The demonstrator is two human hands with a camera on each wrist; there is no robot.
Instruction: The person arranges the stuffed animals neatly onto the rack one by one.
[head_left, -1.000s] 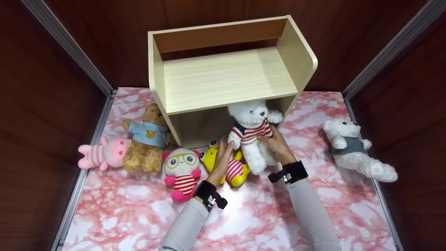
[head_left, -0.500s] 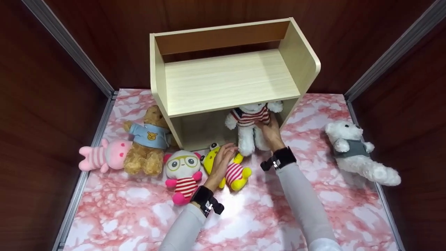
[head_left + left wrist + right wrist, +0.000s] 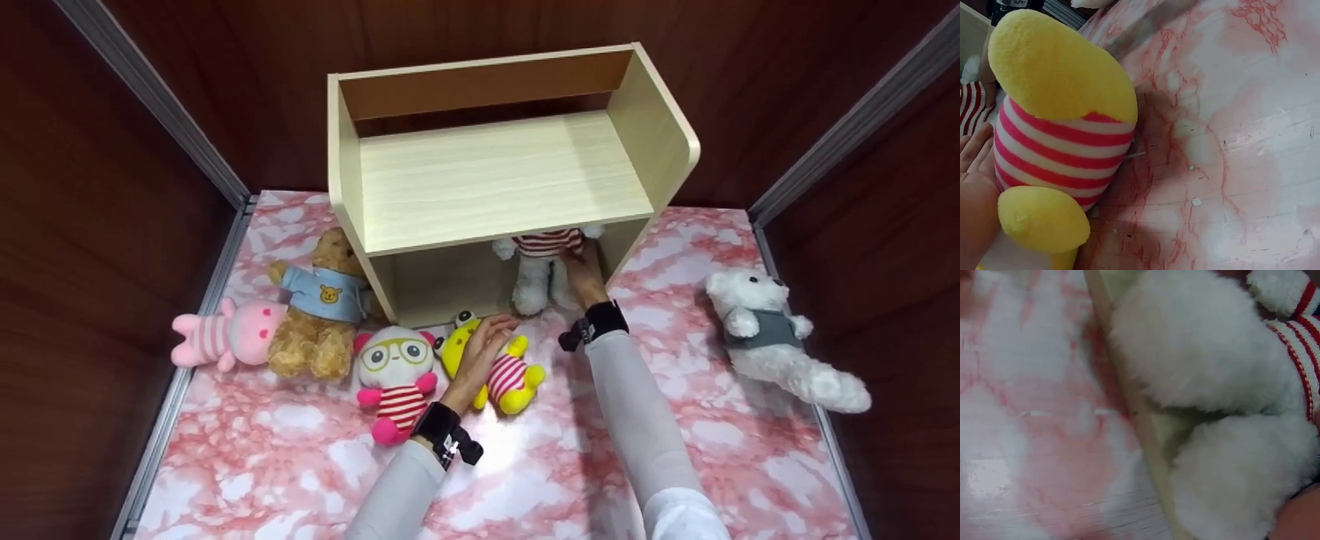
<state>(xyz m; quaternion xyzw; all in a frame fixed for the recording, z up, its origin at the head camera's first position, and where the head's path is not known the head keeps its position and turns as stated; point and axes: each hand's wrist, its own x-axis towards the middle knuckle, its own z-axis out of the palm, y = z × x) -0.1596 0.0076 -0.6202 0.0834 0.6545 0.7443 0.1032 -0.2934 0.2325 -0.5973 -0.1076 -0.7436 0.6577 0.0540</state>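
In the head view my right hand (image 3: 583, 276) holds a white teddy bear (image 3: 532, 281) in a red-and-white striped sweater by its side. The bear is upright in the lower compartment of a pale wooden shelf (image 3: 510, 176), its head hidden under the middle board. In the right wrist view the bear's furry legs (image 3: 1196, 343) lie over the compartment's front edge. My left hand (image 3: 480, 356) is over a yellow plush frog (image 3: 508, 375) with a pink striped body, fingers extended. Seen from the left wrist, the frog (image 3: 1067, 140) lies beside the palm.
Left of the frog lies a pink-and-white plush panda (image 3: 397, 360) with glasses. A brown teddy bear (image 3: 319, 300) in a blue shirt leans by the shelf's left side, beside a pink plush toy (image 3: 225, 334). Far right lies another white plush (image 3: 765, 322). Dark panels enclose the table.
My right hand has pushed the white teddy bear back into the lower compartment. My left hand has come off the bear's arm and stays over the frog.
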